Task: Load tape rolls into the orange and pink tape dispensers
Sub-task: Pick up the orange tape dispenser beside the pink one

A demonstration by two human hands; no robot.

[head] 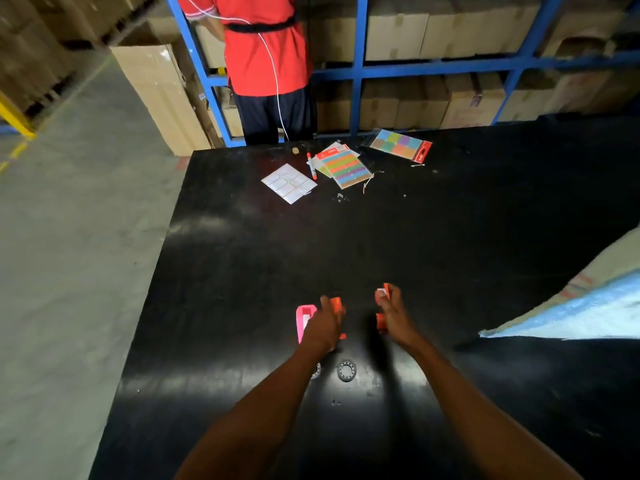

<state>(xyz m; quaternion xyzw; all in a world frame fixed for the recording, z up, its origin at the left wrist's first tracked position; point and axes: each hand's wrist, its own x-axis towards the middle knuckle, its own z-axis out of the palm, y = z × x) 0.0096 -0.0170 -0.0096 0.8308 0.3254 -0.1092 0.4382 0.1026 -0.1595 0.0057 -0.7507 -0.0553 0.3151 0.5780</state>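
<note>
Counting from my remote seat, I log two bare hands over the black table (242, 258). Left hand (323, 323): fingers curled down onto an orange dispenser piece (336, 304); whether it truly grips, I cannot tell. Right hand (394, 315): closed around a second orange dispenser piece (382, 320), with a small white part at its top end, raised slightly off the surface. Pink tape dispenser (304, 318): one, lying flat just left of the left hand, open side up, touching or nearly touching the wrist. Tape rolls (346, 370): two, dark rings nearer me than both hands, one half hidden under the left forearm. Far side of table: one white label sheet (288, 182), one orange marker (311, 166), two packs of coloured sticky notes (346, 168). Print on the packs is too small for me to read. One pale sack (571, 306) at my right. One person in a red shirt (263, 46) stands beyond the table, by blue shelving (356, 71) stacked with cardboard cartons.
</note>
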